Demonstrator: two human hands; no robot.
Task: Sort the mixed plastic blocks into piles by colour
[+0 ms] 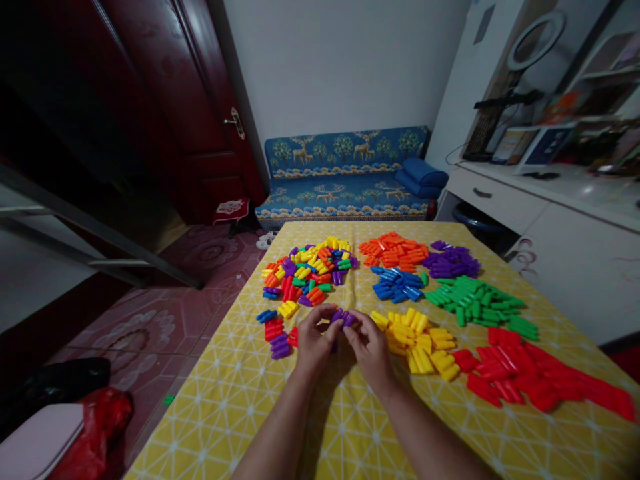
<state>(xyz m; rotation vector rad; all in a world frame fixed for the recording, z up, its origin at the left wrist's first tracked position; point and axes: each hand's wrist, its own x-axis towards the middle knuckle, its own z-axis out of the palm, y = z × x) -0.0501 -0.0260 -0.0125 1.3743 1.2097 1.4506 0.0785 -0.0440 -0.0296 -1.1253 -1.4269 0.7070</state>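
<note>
Purple ribbed plastic piece [343,317], pinched at about the middle of the worktop [215,413] between the left hand [316,337] and the right hand [369,343]. Fingers of both hands closed to a narrow pinch on the piece from opposite sides, thumbs toward the near edge. Cannot tell, with so much covered, whether a single piece or two joined.

Best handled, as a judgement, with both pinches level and in line, close to the middle of the ribs. Push or pull straight along the line between the hands; avoid twisting, being likely to slip on smooth plastic. Keep low over the worktop, to limit any drop.

Mind the yellow pile [420,340], just beside the right hand, and the mixed-colour pile [310,270], spread beyond the left hand toward the far left corner. Watch also the loose purple piece [280,347] near the left edge, easy to knock with the left hand.

Leave undisturbed the orange pile [394,251] near the far edge, the blue pile [397,285] just nearer, the purple pile [454,261] toward the far right corner, and the green pile [473,298] and red pile [540,370] along the right edge.
</note>
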